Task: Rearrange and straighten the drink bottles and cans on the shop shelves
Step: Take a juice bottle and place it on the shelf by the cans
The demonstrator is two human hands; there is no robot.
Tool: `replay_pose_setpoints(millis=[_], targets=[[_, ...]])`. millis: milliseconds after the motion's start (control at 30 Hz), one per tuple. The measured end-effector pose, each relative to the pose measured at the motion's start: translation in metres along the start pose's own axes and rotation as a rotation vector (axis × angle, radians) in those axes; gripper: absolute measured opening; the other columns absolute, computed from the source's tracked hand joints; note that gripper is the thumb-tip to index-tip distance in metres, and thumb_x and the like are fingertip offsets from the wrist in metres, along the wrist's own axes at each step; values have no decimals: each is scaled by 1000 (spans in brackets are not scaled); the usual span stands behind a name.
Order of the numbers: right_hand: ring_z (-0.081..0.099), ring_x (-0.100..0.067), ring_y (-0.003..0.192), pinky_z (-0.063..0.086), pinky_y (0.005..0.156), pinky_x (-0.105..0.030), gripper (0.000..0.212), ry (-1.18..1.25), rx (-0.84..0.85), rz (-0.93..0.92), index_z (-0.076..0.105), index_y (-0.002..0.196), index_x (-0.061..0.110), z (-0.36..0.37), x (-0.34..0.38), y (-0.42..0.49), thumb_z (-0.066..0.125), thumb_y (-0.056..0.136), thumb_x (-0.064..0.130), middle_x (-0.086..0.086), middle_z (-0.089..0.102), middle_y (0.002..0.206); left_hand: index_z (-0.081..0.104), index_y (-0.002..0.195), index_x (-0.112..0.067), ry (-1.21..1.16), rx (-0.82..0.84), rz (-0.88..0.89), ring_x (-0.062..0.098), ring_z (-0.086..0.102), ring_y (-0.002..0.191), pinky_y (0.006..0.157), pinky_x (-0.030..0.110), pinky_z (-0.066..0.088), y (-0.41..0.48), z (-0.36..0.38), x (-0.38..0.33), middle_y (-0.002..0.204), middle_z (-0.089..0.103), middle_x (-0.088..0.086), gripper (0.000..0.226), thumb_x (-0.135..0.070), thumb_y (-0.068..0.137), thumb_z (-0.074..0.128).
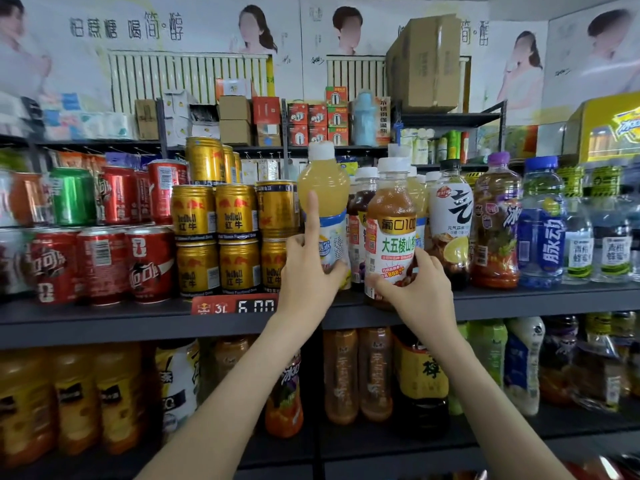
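My left hand [308, 268] grips a yellow juice bottle [323, 188] with a white cap on the upper shelf, index finger stretched up its side. Just to the right, my right hand [415, 289] holds the lower part of an orange-brown hawthorn drink bottle [393, 220] with a white label; its base hangs past the shelf's front edge [138, 323]. Gold Red Bull cans [235, 213] are stacked left of my left hand. Red cola cans [104, 265] stand further left.
Right of the held bottles stand a white-labelled tea bottle [450, 216], a dark fruit tea [495, 223], a blue bottle [542, 230] and small water bottles [578, 244]. The lower shelf holds orange and brown drink bottles [341, 375]. A price tag [235, 304] sits on the shelf edge.
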State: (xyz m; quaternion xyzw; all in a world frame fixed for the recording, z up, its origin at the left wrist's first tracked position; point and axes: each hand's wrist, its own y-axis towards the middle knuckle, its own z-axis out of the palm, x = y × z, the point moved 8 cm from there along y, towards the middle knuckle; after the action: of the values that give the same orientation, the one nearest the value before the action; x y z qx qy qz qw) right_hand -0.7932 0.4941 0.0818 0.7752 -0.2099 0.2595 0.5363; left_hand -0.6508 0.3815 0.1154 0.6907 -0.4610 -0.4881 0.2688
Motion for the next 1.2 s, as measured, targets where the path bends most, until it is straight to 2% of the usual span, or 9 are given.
replay_pose_setpoints(millis=[100, 200, 300, 400, 500, 767, 1000, 1067, 1200], targets=[[51, -8, 96, 41, 78, -23, 56, 38, 39, -16, 54, 119, 17, 11, 11, -4, 80, 73, 34, 1, 55, 109, -38, 115, -68, -14, -124, 29, -3, 41, 78, 77, 17, 41, -10, -39, -11, 111, 35, -3, 116, -32, 85, 68], [52, -11, 97, 44, 79, -25, 56, 38, 60, -53, 55, 117, 17, 28, 25, -6, 80, 71, 35, 1, 55, 107, -36, 119, -67, -17, -211, 57, -6, 45, 78, 78, 24, 45, -14, -78, -10, 118, 35, -6, 119, -33, 82, 71], [53, -13, 97, 47, 80, -29, 52, 24, 107, -23, 53, 114, 15, 49, 36, -2, 78, 73, 36, 1, 55, 103, -28, 128, -65, -52, -255, 38, 8, 56, 99, 84, 35, 53, -15, -106, 4, 137, 40, -2, 121, -28, 78, 76], [54, -19, 100, 48, 77, -31, 51, -13, 126, 7, 50, 111, 11, 72, 43, 5, 76, 74, 36, -3, 55, 106, -22, 133, -64, -111, -280, -7, 15, 59, 109, 91, 46, 53, -18, -122, 20, 140, 42, -2, 121, -23, 77, 77], [51, -25, 104, 42, 74, -31, 50, -80, 109, 25, 46, 111, 6, 87, 48, 11, 72, 78, 32, -8, 52, 110, -21, 134, -63, -182, -280, -43, 9, 59, 111, 94, 45, 52, -19, -130, 33, 140, 45, -3, 121, -18, 78, 76], [61, -38, 105, 53, 81, -45, 63, -123, 171, 119, 32, 128, 1, 116, 51, 23, 72, 85, 26, -19, 57, 120, -21, 132, -65, -154, -242, -86, 7, 58, 107, 88, 29, 51, -22, -133, 52, 137, 47, -1, 121, -18, 79, 77], [55, -38, 117, 47, 88, -45, 78, -150, 203, 206, 14, 146, 0, 126, 42, 31, 65, 90, 22, -21, 49, 134, -19, 124, -73, -158, -177, -111, 7, 55, 113, 93, 31, 50, -27, -126, 54, 138, 46, -4, 121, -16, 78, 77], [53, -37, 120, 47, 90, -44, 81, -225, 207, 154, 7, 149, -2, 125, 43, 28, 61, 92, 19, -21, 45, 140, -18, 125, -73, -183, -166, -118, 8, 54, 116, 96, 33, 49, -28, -125, 56, 141, 45, -5, 121, -16, 78, 77], [48, -34, 122, 51, 78, -39, 84, -421, 136, -105, 2, 153, 9, 116, 55, 21, 56, 89, 2, -17, 37, 144, -17, 123, -75, -246, -142, -145, 6, 55, 117, 96, 34, 50, -29, -122, 61, 144, 42, -6, 121, -12, 78, 76]])
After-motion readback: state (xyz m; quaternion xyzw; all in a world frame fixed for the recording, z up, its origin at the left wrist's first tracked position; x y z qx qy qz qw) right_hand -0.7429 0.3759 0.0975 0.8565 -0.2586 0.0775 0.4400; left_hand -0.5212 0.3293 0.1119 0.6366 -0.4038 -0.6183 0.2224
